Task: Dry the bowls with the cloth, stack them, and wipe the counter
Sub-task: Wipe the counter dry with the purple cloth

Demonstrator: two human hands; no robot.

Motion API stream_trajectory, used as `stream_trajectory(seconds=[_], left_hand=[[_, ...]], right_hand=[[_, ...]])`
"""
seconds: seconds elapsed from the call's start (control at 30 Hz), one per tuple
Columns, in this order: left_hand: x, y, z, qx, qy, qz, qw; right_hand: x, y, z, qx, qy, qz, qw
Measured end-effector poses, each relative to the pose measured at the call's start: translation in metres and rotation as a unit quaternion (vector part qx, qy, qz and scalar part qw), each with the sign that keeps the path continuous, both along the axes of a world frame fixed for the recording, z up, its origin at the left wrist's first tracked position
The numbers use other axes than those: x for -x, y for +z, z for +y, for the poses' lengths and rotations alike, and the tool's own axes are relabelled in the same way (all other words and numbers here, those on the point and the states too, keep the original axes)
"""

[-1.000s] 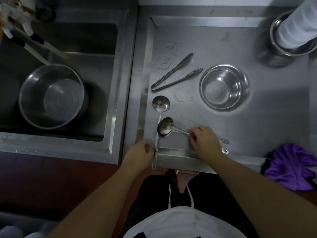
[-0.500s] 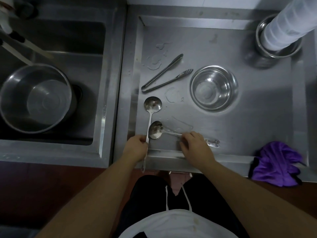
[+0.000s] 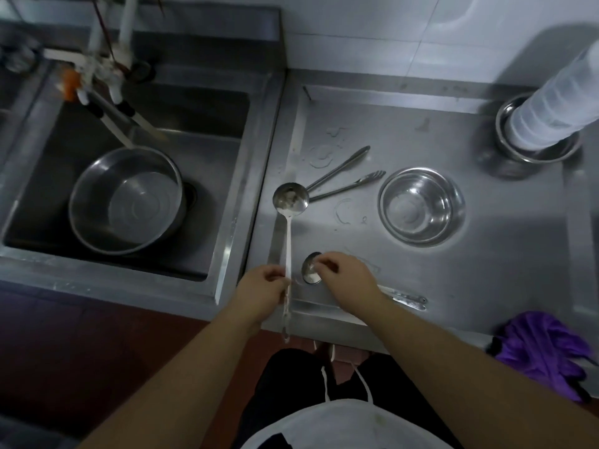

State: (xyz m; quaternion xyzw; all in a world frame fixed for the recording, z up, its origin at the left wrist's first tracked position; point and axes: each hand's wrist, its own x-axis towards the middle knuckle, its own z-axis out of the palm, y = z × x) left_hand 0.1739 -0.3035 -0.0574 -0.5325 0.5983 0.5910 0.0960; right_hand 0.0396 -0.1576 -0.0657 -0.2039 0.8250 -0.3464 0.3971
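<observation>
Our bare left hand [image 3: 262,291] curls its fingers [image 3: 275,275] round a long steel ladle handle [image 3: 287,254] at the near edge of the desk, forearm reaching in from lower left. Our bare right hand [image 3: 346,277], knuckles up, pinches the bowl end of a second steel ladle [image 3: 310,268], forearm angling from lower right.

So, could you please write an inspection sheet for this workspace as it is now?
Surface: steel counter with water rings.
Job's things: empty round steel bowl on counter; large steel bowl in sink; purple cloth at counter's front right edge.
Clutter: steel tongs; stacked clear cups.
Hands: left hand grips long steel ladle; right hand holds second ladle.
Cables: nothing seen.
Surroundings: white tiled wall.
</observation>
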Motion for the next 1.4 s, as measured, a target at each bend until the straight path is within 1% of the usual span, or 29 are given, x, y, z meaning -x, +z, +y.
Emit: stream_trajectory(seconds=[0.07, 0.13, 0.2, 0.33, 0.4, 0.47, 0.53, 0.6, 0.7, 0.77, 0.83, 1.0, 1.4], left_hand=[[0.01, 0.009, 0.013, -0.028, 0.021, 0.038, 0.999], [0.022, 0.015, 0.029, -0.056, 0.024, 0.067, 0.996], [0.033, 0.018, 0.046, -0.078, 0.026, 0.082, 0.993], [0.052, 0.014, 0.078, -0.127, 0.024, 0.087, 0.988], [0.059, 0.011, 0.093, -0.128, 0.011, 0.073, 0.989], [0.062, 0.006, 0.105, -0.116, -0.01, 0.052, 0.992], [0.061, 0.003, 0.111, -0.101, -0.015, 0.025, 0.994], [0.056, 0.0, 0.113, -0.085, -0.009, -0.003, 0.996], [0.045, -0.003, 0.108, -0.075, 0.037, -0.04, 0.996], [0.034, -0.006, 0.105, -0.068, 0.055, -0.057, 0.995], [0.023, -0.009, 0.103, -0.059, 0.058, -0.071, 0.994], [0.005, -0.02, 0.103, -0.043, 0.058, -0.101, 0.992], [-0.008, -0.033, 0.09, -0.057, 0.044, -0.095, 0.993]], right_hand=[[0.006, 0.01, -0.012, 0.031, -0.053, -0.058, 0.996], [0.014, 0.019, -0.016, 0.055, -0.113, -0.132, 0.983], [0.022, 0.022, -0.011, 0.067, -0.147, -0.17, 0.972], [0.039, 0.019, 0.02, 0.057, -0.174, -0.179, 0.967], [0.047, 0.013, 0.038, 0.051, -0.186, -0.184, 0.964], [0.055, 0.004, 0.056, 0.034, -0.192, -0.163, 0.967], [0.066, -0.006, 0.076, -0.004, -0.152, -0.102, 0.983], [0.076, -0.016, 0.093, -0.049, -0.065, -0.041, 0.996], [0.085, -0.03, 0.108, -0.113, 0.063, 0.024, 0.991], [0.083, -0.04, 0.109, -0.125, 0.102, 0.048, 0.986], [0.076, -0.049, 0.105, -0.122, 0.126, 0.052, 0.983], [0.06, -0.06, 0.087, -0.1, 0.135, 0.05, 0.985], [0.049, -0.07, 0.072, -0.098, 0.108, 0.064, 0.987]])
